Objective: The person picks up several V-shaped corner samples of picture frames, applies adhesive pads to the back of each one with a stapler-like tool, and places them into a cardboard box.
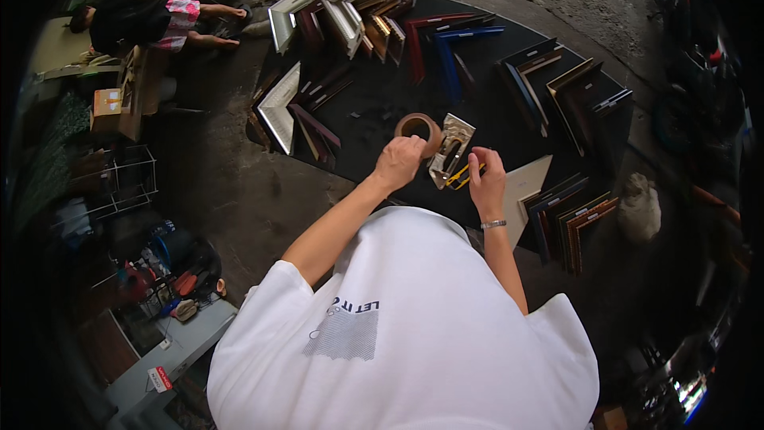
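Note:
My left hand [399, 162] has its fingers closed on the near rim of a roll of brown packing tape [434, 142]. Just right of the roll, a metal staple gun [452, 149] lies on the black tabletop [382, 92]. A yellow utility knife [458, 180] is beside the staple gun's near end, partly hidden by my right hand [488, 182]. That hand hovers over the knife's right end, thumb and fingers apart, and I see nothing gripped in it. A metal-banded watch or bracelet [494, 224] circles the right wrist.
Picture-frame corner samples stand around the table: silver [283, 108], blue [449, 60], dark red [418, 42], and several at right [567, 215]. A person [134, 21] stands at far left by a wooden bench. A whitish sack [640, 208] sits right of the table; motorcycles [680, 95] stand beyond.

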`<state>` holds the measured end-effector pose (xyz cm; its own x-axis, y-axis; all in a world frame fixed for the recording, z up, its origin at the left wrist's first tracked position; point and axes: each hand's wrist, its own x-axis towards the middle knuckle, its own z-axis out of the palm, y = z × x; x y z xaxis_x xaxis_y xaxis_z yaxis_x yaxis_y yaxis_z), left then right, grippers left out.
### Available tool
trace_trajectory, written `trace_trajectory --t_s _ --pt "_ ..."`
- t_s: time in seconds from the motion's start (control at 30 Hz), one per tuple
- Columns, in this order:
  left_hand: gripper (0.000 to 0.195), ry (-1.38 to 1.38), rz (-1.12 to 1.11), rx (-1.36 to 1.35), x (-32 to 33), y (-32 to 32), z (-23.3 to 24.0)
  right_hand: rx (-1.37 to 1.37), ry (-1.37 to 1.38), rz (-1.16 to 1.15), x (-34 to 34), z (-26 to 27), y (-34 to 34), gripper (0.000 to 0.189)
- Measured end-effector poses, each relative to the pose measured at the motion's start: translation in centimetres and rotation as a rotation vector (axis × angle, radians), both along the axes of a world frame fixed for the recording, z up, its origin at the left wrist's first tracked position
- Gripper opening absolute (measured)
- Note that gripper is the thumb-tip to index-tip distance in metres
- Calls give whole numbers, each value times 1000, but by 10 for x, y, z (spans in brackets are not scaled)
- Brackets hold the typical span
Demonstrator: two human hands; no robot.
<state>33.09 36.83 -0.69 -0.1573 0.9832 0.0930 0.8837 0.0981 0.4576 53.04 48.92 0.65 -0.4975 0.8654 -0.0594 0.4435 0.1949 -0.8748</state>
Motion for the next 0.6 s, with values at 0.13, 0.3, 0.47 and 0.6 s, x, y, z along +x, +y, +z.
trace_trajectory --t_s 0.13,0.3,0.47,0.6 --pt "23 -328 123 -38 8 -23 53 -304 125 20 -9 3 -39 22" --pt "26 -1404 388 107 -2 -50 39 -51 189 351 -38 40 -54 40" --pt "38 -2075 527 96 -55 -60 42 266 -45 479 -87 36 -81 37" --pt "36 -2284 746 -30 -104 -69 24 455 -209 498 -129 46 -101 33"
